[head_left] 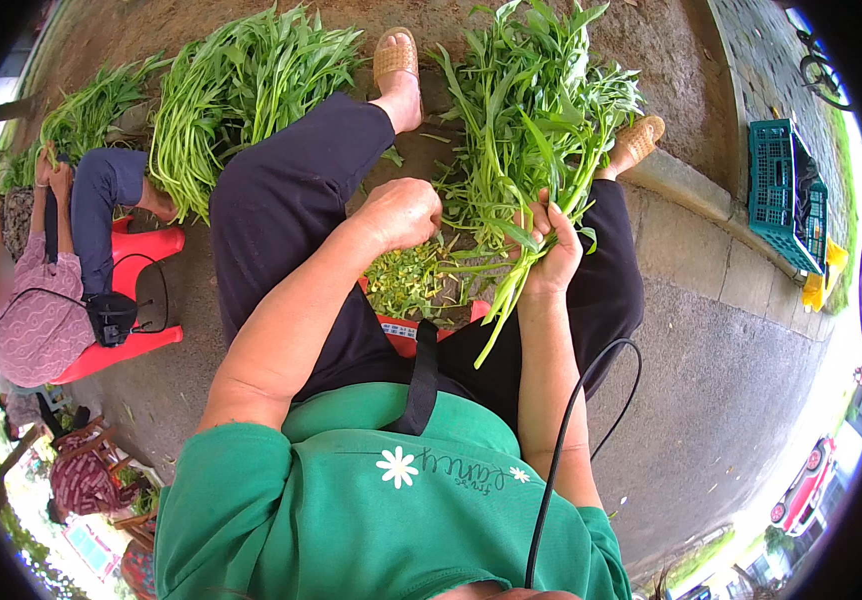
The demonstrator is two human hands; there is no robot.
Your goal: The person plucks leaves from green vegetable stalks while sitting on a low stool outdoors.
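Head view: right hand (553, 252) clasps leafy green stems (513, 298); left hand (403, 213) curls fistlike near yellowish trimmings (399, 284), contents hidden.

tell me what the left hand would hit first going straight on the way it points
Probably the near edge of the heap of leafy greens just right of the left hand, though depth is unclear and it might pass above them.

Heaped greens (521, 110) lie beyond the trimmings (396, 285), a crate (774, 180) far right.
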